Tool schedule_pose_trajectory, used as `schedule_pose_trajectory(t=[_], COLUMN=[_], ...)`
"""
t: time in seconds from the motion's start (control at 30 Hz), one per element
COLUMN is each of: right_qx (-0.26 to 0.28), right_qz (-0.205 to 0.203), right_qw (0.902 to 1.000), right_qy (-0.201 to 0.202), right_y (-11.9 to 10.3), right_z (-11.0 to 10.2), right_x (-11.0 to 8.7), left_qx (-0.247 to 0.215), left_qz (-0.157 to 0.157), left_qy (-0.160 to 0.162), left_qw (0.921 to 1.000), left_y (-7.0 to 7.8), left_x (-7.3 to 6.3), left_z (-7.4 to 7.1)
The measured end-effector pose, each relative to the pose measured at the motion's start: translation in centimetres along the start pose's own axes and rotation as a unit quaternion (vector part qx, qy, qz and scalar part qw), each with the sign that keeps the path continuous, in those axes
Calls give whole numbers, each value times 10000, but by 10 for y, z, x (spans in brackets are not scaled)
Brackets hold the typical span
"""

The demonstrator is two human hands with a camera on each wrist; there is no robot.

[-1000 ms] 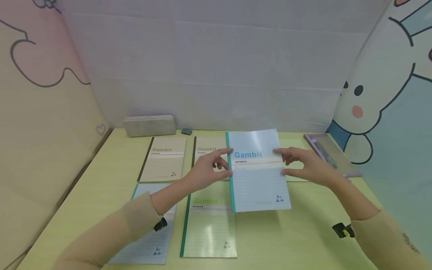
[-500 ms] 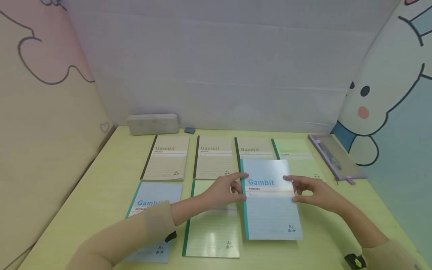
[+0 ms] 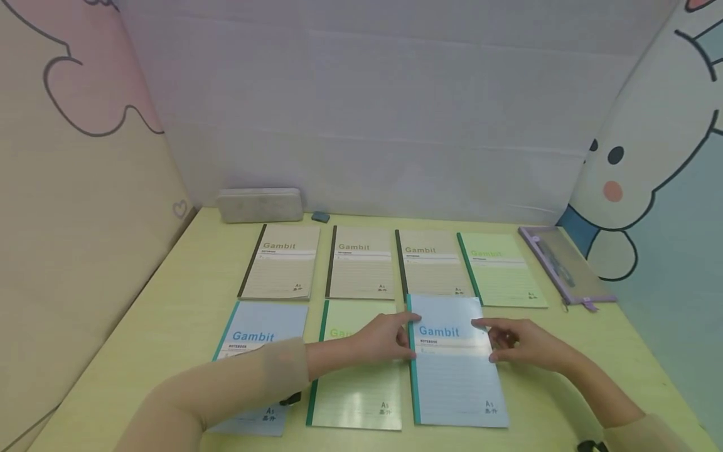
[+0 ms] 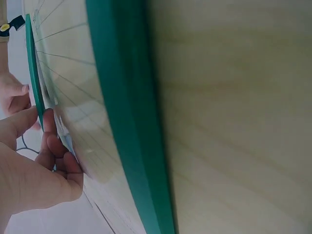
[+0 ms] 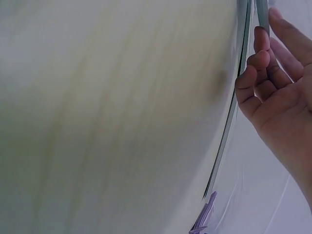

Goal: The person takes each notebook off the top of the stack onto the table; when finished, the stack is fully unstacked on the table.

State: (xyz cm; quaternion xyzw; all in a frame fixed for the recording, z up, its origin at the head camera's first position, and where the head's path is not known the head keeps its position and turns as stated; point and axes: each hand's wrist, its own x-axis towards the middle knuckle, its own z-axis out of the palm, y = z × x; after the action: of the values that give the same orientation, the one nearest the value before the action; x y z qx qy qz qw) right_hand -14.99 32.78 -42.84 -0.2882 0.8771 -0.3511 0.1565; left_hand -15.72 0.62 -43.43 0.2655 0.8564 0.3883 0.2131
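Note:
My left hand (image 3: 386, 339) pinches the teal spine of a light blue notebook (image 3: 457, 389), and my right hand (image 3: 525, 342) pinches its opposite edge. The notebook lies level, low over the front right of the table; whether its whole underside touches the wood I cannot tell. Its top edge slightly overlaps a beige notebook (image 3: 429, 270). Left of it lies a green notebook (image 3: 358, 395), partly under my left forearm. In the left wrist view, thumb and fingers of the left hand (image 4: 39, 170) clasp the spine. The right hand (image 5: 282, 83) holds the edge in the right wrist view.
Two more beige notebooks (image 3: 285, 267) and a second green notebook (image 3: 503, 270) line the back row. Another blue notebook (image 3: 254, 320) lies front left, partly hidden by my sleeve. Behind are a grey case (image 3: 260, 206) and a small eraser-like block (image 3: 320, 216). A purple-edged zip pouch (image 3: 565, 263) lies right.
Both hands have brought the blue notebook down and toward me, from raised over the back row to the front row right of the green notebook. The back-row notebooks behind it are uncovered.

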Motion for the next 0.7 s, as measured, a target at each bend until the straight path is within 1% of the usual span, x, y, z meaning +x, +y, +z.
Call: schedule_pose_trajectory(t=[0.13, 0.2, 0.37, 0.43, 0.53, 0.7], right_qx=[28, 52, 163, 179, 122, -137], right_qz=[343, 487, 545, 548, 511, 146], right_qw=[9989, 9978, 9961, 9954, 9954, 9981], right_qy=[-304, -456, -681, -762, -806, -580], right_y=[3, 3, 3, 2, 1, -6], right_z=[-1, -2, -2, -3, -4, -11], right_x=[2, 3, 5, 6, 6, 9], left_qx=[349, 562, 1084, 1185, 1140, 738], left_qz=[-76, -48, 78, 108, 108, 161], left_qy=[-55, -75, -114, -121, -161, -280], left_qw=[9993, 9984, 9940, 9928, 9933, 9968], left_y=[-1, -1, 2, 3, 3, -2], left_x=[3, 4, 4, 3, 2, 1], left_z=[4, 5, 6, 6, 5, 0])
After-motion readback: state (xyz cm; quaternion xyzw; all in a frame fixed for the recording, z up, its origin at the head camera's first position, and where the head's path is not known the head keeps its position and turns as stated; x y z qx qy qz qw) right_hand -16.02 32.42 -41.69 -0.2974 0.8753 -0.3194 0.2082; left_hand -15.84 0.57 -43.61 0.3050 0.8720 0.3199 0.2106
